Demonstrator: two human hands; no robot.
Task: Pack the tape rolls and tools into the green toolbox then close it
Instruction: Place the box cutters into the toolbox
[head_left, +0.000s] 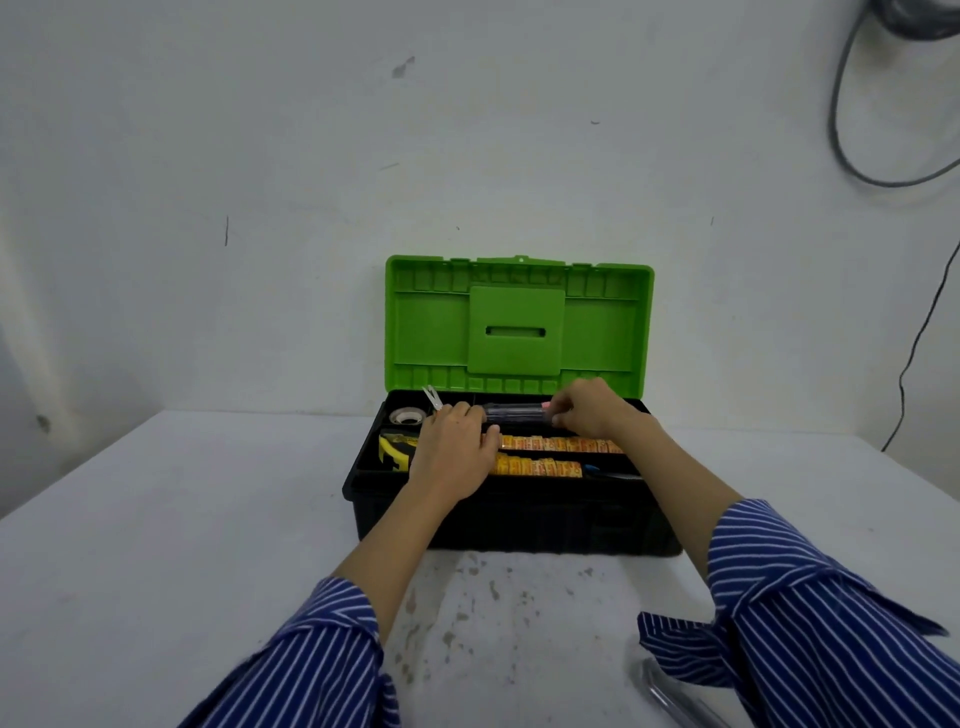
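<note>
The toolbox stands open against the wall, green lid (519, 322) upright, black base (519, 519) below. Its tray holds two rows of orange tape rolls (561, 445), a clear tape roll (408, 415) at the back left, a yellow-and-black tool (393, 451) at the left, and a metal tool tip (432, 399). My left hand (454, 452) and my right hand (592, 408) each grip an end of a dark tube-like pack with a pink end (514, 413) over the back of the tray.
The white table (208, 545) carries stains in front of the box. A metal tool (670, 696) lies at the near right edge, partly under my sleeve. Cables (904, 364) hang down the wall at the right.
</note>
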